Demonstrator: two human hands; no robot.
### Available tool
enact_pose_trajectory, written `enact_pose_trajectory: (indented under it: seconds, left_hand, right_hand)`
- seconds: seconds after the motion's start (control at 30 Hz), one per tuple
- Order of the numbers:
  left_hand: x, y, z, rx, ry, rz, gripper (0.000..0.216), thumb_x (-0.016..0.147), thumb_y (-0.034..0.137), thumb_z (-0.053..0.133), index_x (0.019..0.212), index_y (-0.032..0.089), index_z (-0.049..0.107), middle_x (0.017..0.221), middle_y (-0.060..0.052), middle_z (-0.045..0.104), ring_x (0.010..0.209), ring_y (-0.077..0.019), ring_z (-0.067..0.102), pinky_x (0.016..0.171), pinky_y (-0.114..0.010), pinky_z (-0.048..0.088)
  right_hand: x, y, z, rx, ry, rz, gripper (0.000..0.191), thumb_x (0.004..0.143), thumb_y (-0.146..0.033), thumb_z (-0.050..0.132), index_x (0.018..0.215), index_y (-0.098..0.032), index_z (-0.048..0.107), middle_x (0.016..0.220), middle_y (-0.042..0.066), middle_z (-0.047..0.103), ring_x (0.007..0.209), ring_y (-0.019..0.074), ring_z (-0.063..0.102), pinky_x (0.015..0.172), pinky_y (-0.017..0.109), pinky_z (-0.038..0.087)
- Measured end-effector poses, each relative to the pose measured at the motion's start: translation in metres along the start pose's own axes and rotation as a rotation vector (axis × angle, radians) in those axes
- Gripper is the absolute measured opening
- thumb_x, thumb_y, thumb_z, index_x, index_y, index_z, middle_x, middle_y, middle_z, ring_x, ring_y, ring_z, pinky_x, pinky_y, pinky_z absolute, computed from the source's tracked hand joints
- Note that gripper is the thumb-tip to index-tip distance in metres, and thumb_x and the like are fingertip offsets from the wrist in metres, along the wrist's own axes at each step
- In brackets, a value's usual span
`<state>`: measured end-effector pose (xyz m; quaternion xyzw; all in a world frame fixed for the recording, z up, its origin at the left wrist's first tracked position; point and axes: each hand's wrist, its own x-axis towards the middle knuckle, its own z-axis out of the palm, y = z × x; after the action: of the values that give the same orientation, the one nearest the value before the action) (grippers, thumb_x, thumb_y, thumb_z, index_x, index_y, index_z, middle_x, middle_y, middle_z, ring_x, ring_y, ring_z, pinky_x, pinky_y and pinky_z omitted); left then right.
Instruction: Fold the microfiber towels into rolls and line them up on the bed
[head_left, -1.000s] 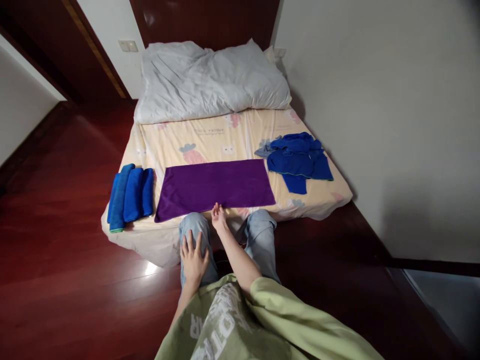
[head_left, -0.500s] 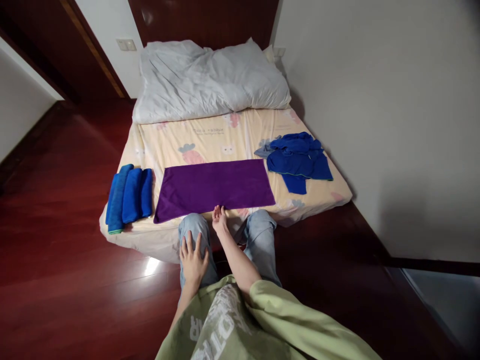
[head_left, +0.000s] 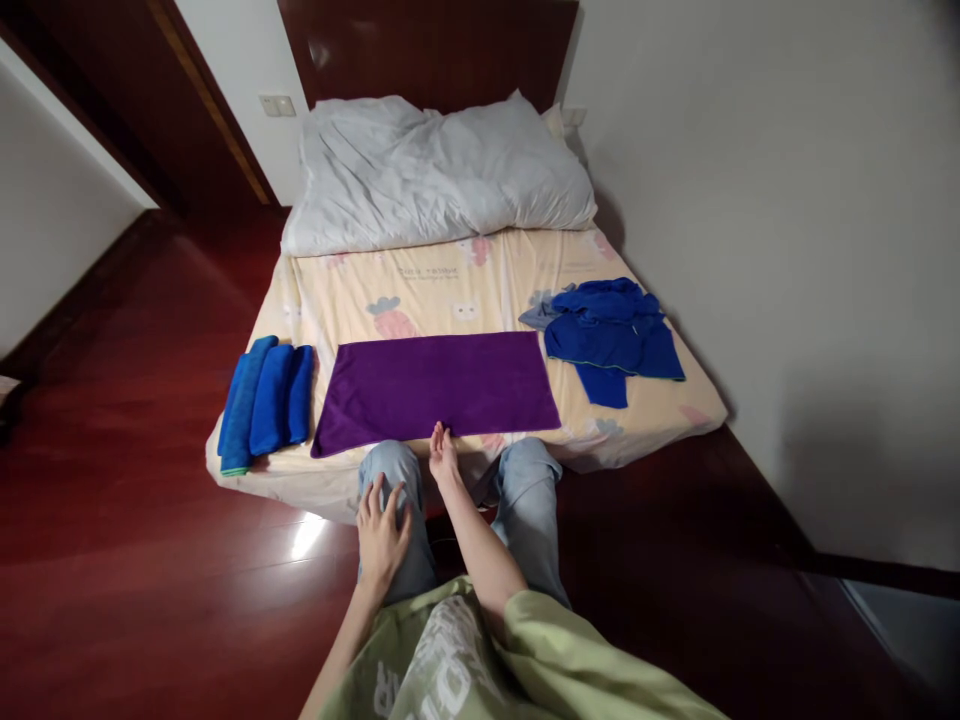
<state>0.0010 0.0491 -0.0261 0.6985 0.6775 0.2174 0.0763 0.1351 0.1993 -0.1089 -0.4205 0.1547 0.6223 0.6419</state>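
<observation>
The towel [head_left: 439, 388] is plain deep purple, the rolls [head_left: 266, 400] left of it are bright blue with a green hem on the outermost, and the clothes [head_left: 611, 335] are royal blue with thin green edging and a grey piece behind. The sheet [head_left: 450, 285] is pale yellow, printed with pink carrots, small grey-blue figures and grey lettering, and the duvet [head_left: 442, 170] is plain white. The floor [head_left: 135, 520] is glossy dark red wood, the headboard [head_left: 427, 50] dark brown, the wall [head_left: 787, 250] off-white, the jeans [head_left: 529, 500] faded light blue and the shirt [head_left: 480, 660] pale green with white letters.
</observation>
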Motion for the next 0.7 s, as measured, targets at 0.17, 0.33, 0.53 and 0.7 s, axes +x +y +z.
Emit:
enact_pose_trajectory:
  seconds: [0.17, 0.33, 0.53, 0.7]
  left_hand:
    - [0.138, -0.011, 0.000, -0.118, -0.251, 0.132, 0.033, 0.101, 0.025, 0.043, 0.105, 0.017, 0.075, 0.101, -0.010, 0.073, 0.094, -0.0226, 0.068, 0.093, -0.036, 0.055]
    - [0.320, 0.013, 0.034, 0.057, -0.565, 0.257, 0.036, 0.093, 0.013, 0.047, 0.110, 0.019, 0.078, 0.110, -0.008, 0.076, 0.103, -0.0202, 0.071, 0.098, -0.028, 0.052]
    - [0.452, 0.045, 0.102, 0.189, -0.650, 0.199, 0.035, 0.092, 0.013, 0.052, 0.118, 0.018, 0.075, 0.120, -0.011, 0.074, 0.115, -0.0213, 0.069, 0.101, -0.028, 0.050]
    - [0.498, 0.056, 0.152, 0.240, -0.700, 0.099, 0.037, 0.091, 0.017, 0.058, 0.127, 0.017, 0.069, 0.126, -0.018, 0.070, 0.115, -0.0241, 0.068, 0.099, -0.033, 0.053]
  right_hand:
    - [0.000, -0.002, -0.002, -0.046, 0.045, 0.045, 0.018, 0.099, -0.021, 0.053, 0.093, -0.019, 0.070, 0.120, 0.007, 0.075, 0.126, 0.0125, 0.064, 0.104, 0.026, 0.056]
    - [0.004, 0.003, -0.010, -0.089, 0.049, 0.046, 0.020, 0.095, -0.027, 0.057, 0.103, -0.016, 0.071, 0.126, 0.009, 0.073, 0.128, 0.0134, 0.064, 0.109, 0.027, 0.052]
    - [0.021, 0.016, -0.033, 0.004, -0.008, 0.062, 0.032, 0.083, -0.037, 0.079, 0.109, -0.018, 0.074, 0.128, 0.007, 0.073, 0.119, 0.0141, 0.069, 0.097, 0.022, 0.059]
    - [0.026, 0.016, -0.039, 0.034, 0.062, 0.090, 0.034, 0.079, -0.035, 0.084, 0.108, -0.020, 0.074, 0.124, 0.007, 0.075, 0.111, 0.0160, 0.073, 0.087, 0.023, 0.064]
